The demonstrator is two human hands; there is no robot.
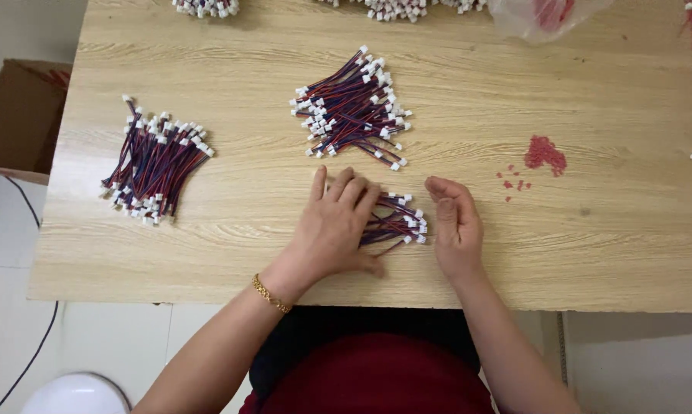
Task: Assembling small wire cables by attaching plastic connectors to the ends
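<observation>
Three loose heaps of short red-and-blue wire leads with white plug connectors lie on the pale wooden table [607,253]. Far left, off the table's edge, a brown cardboard box [16,115] stands on the floor. Next comes the left heap [156,162], fanned out and well apart from the hands. In the middle lies the centre heap [354,107], just beyond the fingertips.

The left hand [338,222] lies flat, fingers spread and pressing down on a small bundle of leads [398,221], whose connector ends poke out to the right. The right hand [455,226] stands on edge just beside those ends, fingers together and slightly curled, holding nothing; whether it touches the connectors I cannot tell. Farther right sits a small pile of red bits [545,153] with a few strays.

Risk, as I judge it: a sideways push from the right hand could skew the connectors or slide leads into the centre heap.

Most of the bundle is hidden under the left palm. Further heaps and a clear plastic bag [545,15] are cut off at the top edge.
</observation>
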